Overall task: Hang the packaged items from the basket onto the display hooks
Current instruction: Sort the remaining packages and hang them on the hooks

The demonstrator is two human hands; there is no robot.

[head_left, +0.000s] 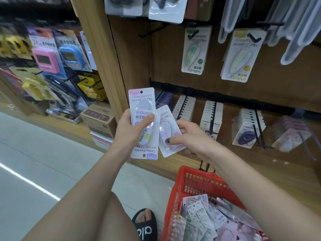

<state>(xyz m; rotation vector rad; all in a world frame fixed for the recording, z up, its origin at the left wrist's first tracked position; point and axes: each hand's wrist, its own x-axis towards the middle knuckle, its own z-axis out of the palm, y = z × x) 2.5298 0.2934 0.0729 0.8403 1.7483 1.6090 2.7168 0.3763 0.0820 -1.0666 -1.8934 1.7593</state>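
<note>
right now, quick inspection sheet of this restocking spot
surface: pale tiled floor, red basket standing on it
job's things: loose packets fill the basket; display hooks on the wooden panel hold hanging stock
clutter: cardboard boxes on the floor
grippers: left hand grips two stacked packets; right hand pinches a pink packet
cables: nothing seen
surroundings: neighbouring rack with pink timer
</note>
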